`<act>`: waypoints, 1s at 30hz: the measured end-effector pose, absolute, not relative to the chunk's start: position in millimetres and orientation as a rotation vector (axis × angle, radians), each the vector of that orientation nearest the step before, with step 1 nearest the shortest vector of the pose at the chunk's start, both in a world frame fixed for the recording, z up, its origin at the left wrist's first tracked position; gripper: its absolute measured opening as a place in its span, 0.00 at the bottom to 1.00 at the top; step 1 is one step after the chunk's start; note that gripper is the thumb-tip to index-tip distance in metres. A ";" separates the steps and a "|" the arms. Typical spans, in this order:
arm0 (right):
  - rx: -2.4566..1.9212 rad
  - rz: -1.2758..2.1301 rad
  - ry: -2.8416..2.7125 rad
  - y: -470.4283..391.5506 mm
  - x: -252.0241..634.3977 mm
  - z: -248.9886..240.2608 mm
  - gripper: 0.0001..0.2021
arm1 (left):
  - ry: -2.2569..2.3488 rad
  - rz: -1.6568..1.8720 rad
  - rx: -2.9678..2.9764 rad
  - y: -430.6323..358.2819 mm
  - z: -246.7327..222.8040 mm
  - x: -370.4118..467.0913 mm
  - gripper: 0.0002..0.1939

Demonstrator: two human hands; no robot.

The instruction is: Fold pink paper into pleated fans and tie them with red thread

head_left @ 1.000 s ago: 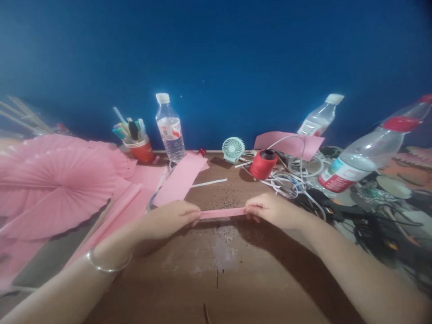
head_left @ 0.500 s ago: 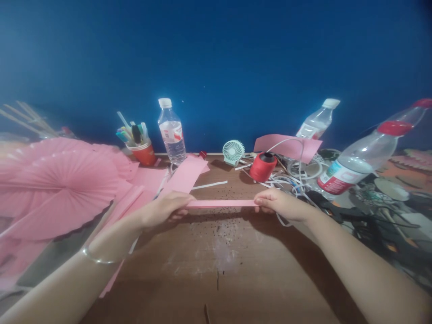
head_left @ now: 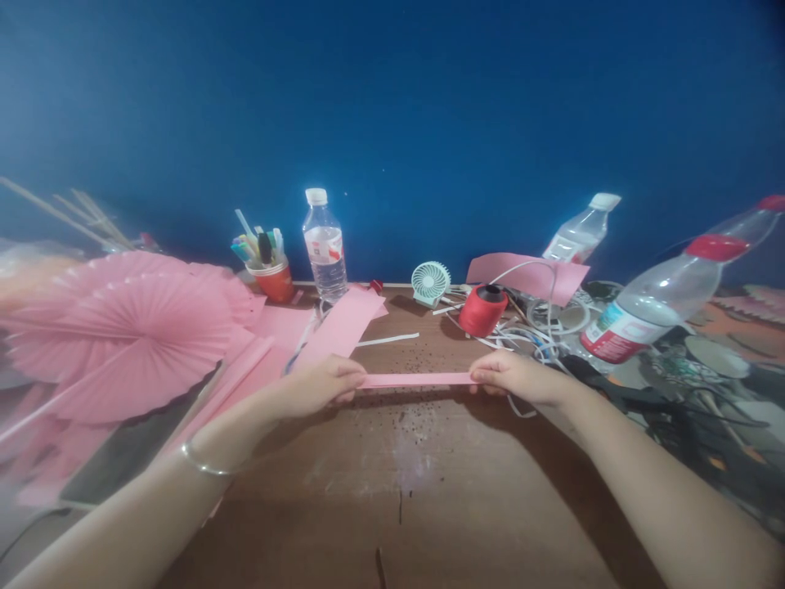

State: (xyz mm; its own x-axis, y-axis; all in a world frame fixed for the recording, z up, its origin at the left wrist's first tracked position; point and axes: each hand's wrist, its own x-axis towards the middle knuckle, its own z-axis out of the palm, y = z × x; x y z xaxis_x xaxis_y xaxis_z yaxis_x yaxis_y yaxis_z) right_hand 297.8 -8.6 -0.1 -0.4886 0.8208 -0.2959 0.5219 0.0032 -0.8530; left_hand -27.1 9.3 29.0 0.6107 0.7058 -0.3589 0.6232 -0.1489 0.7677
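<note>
A narrow folded strip of pink paper (head_left: pixel 420 379) stretches level between my two hands, above the brown table (head_left: pixel 343 507). My left hand (head_left: pixel 322 384) pinches its left end between thumb and fingers. The right end is gripped the same way by my right hand (head_left: pixel 515 376). Close behind my left hand lies a loose sheet of pink paper (head_left: pixel 343 323). To the left, large pleated pink paper fans (head_left: pixel 138 335) rest on more pink paper.
At the back stand a cup of pens (head_left: pixel 274 280), a water bottle (head_left: pixel 326 254), a small fan (head_left: pixel 430 282) and a red thread spool (head_left: pixel 483 311). Cables and a large red-capped bottle (head_left: pixel 643 315) crowd the right side. Dark specks dot the tabletop.
The whole view has shifted slightly, so things appear a little farther right and lower. My hands look slightly closer together, still holding the paper strip.
</note>
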 end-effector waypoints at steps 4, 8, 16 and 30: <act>-1.482 1.485 -2.038 -12.4 293.7 4.3 0.18 | 1.132 0.179 2.349 4.7 29.0 -21.3 0.14; -1.531 1.548 -2.112 -15.9 288.8 8.8 0.16 | 1.039 0.175 2.505 -5.9 22.1 -7.9 0.11; -1.892 0.614 -2.538 -27.1 270.9 20.6 0.10 | 0.993 0.185 2.618 -11.7 5.5 0.4 0.10; -1.168 0.410 -2.276 -32.4 215.9 -34.9 0.08 | 1.054 0.332 2.471 -5.7 3.7 -5.1 0.06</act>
